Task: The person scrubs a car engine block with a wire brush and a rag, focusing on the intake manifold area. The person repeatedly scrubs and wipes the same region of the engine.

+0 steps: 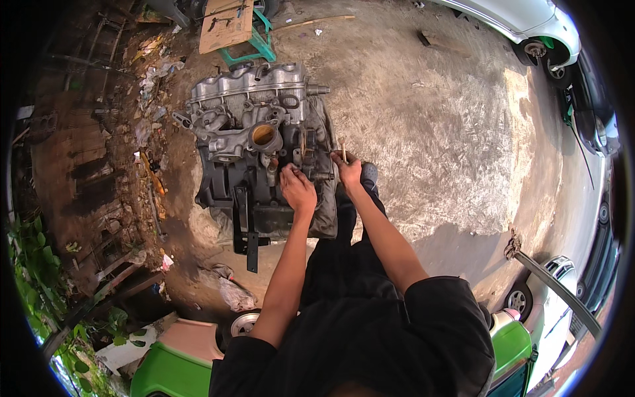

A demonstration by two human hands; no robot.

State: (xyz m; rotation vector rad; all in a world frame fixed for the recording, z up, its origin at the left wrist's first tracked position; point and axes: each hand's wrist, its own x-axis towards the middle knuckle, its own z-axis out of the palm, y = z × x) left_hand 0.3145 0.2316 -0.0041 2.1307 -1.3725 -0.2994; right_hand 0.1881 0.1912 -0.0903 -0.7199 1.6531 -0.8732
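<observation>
A car engine [254, 119] with a silver upper half and a dark lower block lies on a grey cloth [325, 218] on the concrete ground. My left hand [297, 188] rests on the engine's right side, fingers curled against a part near the round brass-coloured opening [263, 135]; what it grips is hidden. My right hand [347, 169] is closed around a thin stick-like tool [343, 149] that points up, at the engine's right edge.
A green stool with cardboard [231, 30] stands behind the engine. Scrap and litter [149, 86] line the left side. A white car [522, 23] is at the top right; a green vehicle [178, 370] and a white one [549, 291] stand near my feet.
</observation>
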